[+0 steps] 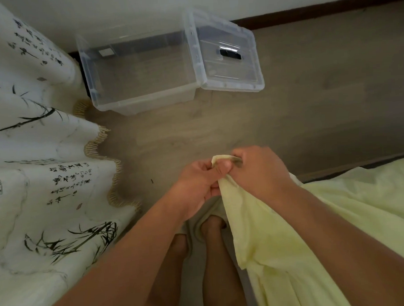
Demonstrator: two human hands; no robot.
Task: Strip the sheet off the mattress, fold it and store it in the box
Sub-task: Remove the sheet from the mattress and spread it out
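Head view: I read each grip, left hand (197, 185) and right hand (259, 171), pinched on the sheet (281, 242) edge. Likely light, limp; hold corners.

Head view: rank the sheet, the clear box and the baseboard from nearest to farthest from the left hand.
1. sheet: pinched in the left hand itself, draping down to its right.
2. clear box: on the floor ahead, slightly left.
3. baseboard: along the far wall.

Pale yellow sheet (280, 230), clear open box (142, 70)
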